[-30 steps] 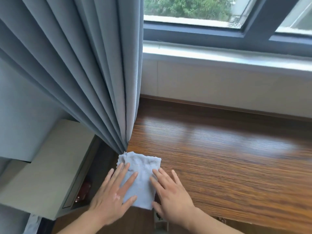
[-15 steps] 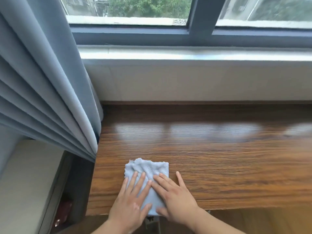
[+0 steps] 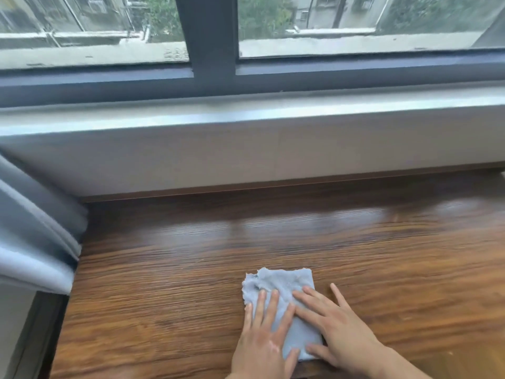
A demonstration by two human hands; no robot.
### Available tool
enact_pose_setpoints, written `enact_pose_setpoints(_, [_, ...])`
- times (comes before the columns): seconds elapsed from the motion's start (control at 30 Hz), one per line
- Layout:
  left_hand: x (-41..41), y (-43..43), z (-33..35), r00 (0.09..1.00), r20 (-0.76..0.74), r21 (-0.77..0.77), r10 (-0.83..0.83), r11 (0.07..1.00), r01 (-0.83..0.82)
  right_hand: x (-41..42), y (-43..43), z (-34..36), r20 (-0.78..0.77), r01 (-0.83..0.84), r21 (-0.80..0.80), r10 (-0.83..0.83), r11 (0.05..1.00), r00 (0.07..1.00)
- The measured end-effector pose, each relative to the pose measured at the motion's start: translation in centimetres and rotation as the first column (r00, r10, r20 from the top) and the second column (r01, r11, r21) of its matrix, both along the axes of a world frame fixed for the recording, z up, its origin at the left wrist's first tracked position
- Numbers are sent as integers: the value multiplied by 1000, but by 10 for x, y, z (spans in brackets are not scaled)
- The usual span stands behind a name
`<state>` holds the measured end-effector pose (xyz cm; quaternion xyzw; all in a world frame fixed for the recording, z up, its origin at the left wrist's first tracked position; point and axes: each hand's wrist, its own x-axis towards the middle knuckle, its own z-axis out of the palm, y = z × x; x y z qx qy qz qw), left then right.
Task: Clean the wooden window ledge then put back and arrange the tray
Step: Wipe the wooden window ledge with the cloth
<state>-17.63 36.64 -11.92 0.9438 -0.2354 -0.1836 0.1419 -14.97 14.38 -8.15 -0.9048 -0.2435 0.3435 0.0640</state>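
Two hands — left hand [image 3: 261,343], right hand [image 3: 341,335] — flat on one cloth [image 3: 284,291], one ledge [image 3: 164,296]

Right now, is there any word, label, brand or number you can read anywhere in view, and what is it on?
No text can be read.
The cloth, wooden ledge, curtain and window frame show no lettering.
A pale patterned mark on the outer sill behind the glass is too blurred to tell whether it is writing at all.

Cloth [image 3: 284,305] on ledge [image 3: 382,263], curtain [image 3: 32,242] left
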Motion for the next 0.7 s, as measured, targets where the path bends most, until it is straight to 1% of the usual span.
enact_pose_setpoints(0.17, [20, -27, -7, 999, -28, 55, 23, 998, -21, 22, -39, -10, 13, -38, 64, 37, 997, 999])
enact_pose_setpoints(0.3, [40, -28, -9, 1000, 0, 61, 20, 998, -20, 50, -49, -16, 75, -85, 123, 76, 989, 994])
enact_pose_setpoints(0.4, [68, -28, -1, 999, 27, 40, 43, 998, -44, 80, -49, -20, 141, -68, 175, 44, 982, 989])
enact_pose_setpoints(0.47, [92, -26, 4, 997, 25, 52, 69, 996, -70, 103, -47, -23, 167, -55, 173, 26, 983, 986])
enact_pose_setpoints(0.6, [141, -20, 4, 995, 38, 133, 89, 987, -93, 148, -41, -21, 194, -43, 206, 2, 978, 981])
enact_pose_setpoints(0.7, [174, -13, 4, 995, 33, 177, 98, 979, -103, 176, -37, -17, 179, -28, 196, -7, 980, 984])
